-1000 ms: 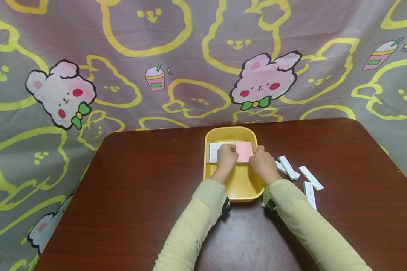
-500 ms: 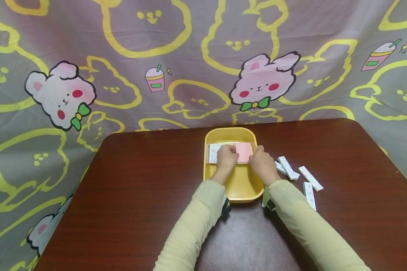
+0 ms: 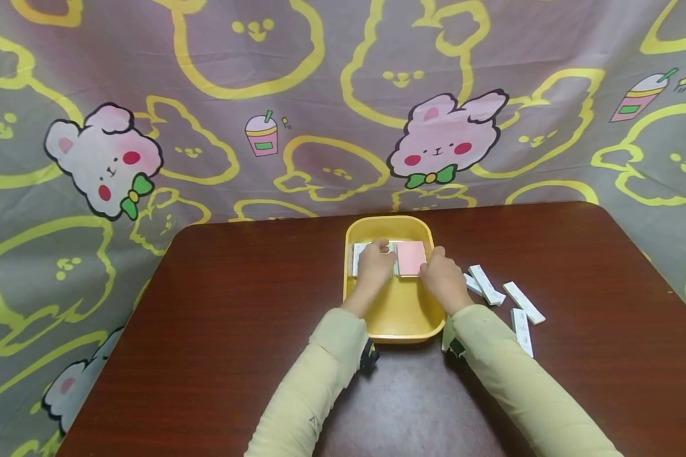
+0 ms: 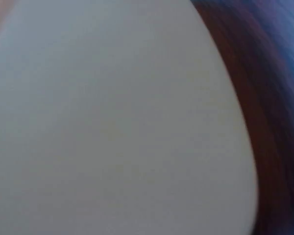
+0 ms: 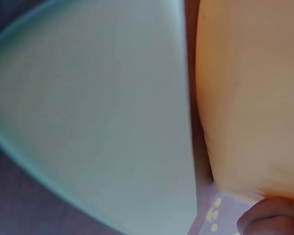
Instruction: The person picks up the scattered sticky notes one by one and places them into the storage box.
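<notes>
In the head view a yellow tray (image 3: pixel 403 322) stands on the table. A pink square block (image 3: pixel 411 258) lies in its far right part, and a white printed piece (image 3: pixel 357 260) lies at its far left. My left hand (image 3: pixel 374 266) is over the tray between them, thumb and fingers a little apart, just left of the pink block, and hides what lies beneath. At the right rim my right hand (image 3: pixel 444 279) grips the tray wall, thumb inside by the pink block's near right corner. The right wrist view shows some fingers (image 5: pixel 272 218); a pale blurred surface (image 4: pixel 117 117) fills the left wrist view.
Several narrow white strips with printed marks (image 3: pixel 522 331) lie loose on the brown table (image 3: pixel 251 304), right of the tray. A patterned cloth (image 3: pixel 331 82) hangs behind the table's far edge.
My left hand has shifted slightly left, away from the pink block, and a narrow gap now shows beside the block. The right hand and the tray stay in place.
</notes>
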{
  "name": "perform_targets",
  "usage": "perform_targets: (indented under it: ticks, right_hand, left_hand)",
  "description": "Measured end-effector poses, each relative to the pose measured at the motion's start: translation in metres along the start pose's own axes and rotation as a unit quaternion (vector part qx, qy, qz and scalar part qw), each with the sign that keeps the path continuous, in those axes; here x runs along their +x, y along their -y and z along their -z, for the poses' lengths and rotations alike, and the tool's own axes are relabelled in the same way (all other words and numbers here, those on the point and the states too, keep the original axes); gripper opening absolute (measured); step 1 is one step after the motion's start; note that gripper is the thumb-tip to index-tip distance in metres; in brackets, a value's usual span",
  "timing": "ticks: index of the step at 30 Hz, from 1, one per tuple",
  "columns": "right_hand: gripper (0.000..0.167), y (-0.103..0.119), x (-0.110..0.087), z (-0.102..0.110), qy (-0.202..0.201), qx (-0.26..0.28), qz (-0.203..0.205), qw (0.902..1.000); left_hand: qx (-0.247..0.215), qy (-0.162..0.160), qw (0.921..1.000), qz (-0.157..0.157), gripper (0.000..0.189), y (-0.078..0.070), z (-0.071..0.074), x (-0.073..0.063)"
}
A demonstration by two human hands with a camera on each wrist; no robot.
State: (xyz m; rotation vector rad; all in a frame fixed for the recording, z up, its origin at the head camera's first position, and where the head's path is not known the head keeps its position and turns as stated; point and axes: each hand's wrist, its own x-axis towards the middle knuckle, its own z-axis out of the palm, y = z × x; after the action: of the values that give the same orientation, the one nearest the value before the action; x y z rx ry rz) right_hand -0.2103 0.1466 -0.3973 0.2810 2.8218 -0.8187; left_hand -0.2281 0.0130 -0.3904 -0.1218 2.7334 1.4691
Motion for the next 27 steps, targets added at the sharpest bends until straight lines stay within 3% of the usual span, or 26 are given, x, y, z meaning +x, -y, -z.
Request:
perform_targets:
  ticks: [3,5,9,13,16,19,27]
  right_hand:
    - [0.032,0.000,0.000,-0.001,-0.001,-0.001,-0.003,1.0000]
    - [0.032,0.000,0.000,-0.001,-0.001,-0.003,-0.003,1.0000]
    - [0.032,-0.001,0.000,-0.002,-0.005,-0.004,0.000,1.0000]
    - [0.032,-0.001,0.000,-0.003,-0.018,-0.003,0.008,0.9998]
    - [0.031,-0.002,0.000,-0.003,-0.023,-0.004,0.011,0.9997]
    - [0.032,-0.002,0.000,-0.003,-0.020,-0.004,0.009,0.9998]
    - [0.033,-0.001,0.000,-0.002,-0.009,-0.003,0.004,0.9999]
  left_hand:
    - [-0.012,-0.028,0.9993,-0.021,0.037,0.001,0.012,-0.004]
    - [0.003,-0.053,0.9980,-0.035,0.034,0.001,0.020,-0.007]
    - [0.064,-0.093,0.9922,-0.052,0.032,0.004,0.036,-0.014]
    - [0.131,-0.112,0.9840,-0.045,0.035,0.011,0.047,-0.021]
    - [0.156,-0.098,0.9828,-0.018,0.047,0.021,0.050,-0.023]
    - [0.153,-0.064,0.9860,0.015,0.060,0.032,0.050,-0.024]
    - [0.055,0.003,0.9959,0.071,0.067,0.046,0.046,-0.021]
